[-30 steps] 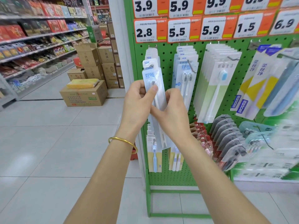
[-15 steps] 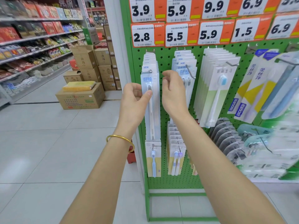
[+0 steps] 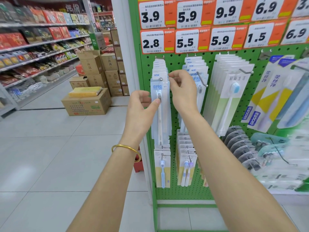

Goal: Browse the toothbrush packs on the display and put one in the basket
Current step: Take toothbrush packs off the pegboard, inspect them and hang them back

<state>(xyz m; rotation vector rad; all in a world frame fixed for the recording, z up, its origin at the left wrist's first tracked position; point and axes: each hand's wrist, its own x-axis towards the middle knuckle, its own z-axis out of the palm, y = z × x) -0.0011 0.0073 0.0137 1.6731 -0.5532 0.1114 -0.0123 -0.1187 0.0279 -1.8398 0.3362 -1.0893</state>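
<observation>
Since a second ago we've got the pack (image 3: 161, 118) back on its peg (image 3: 160, 79), left hand (image 3: 142, 106) pinching its left edge, right hand (image 3: 182, 92) seemingly pinching the top corner (fingertips half hidden); it's light, bendy and slick, so we'd grip the card edges.

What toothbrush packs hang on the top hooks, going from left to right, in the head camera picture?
The grey-bristled pack → NEW twin-brush packs → white-and-green packs → yellow FROG packs → blue packs at the right edge.
</observation>
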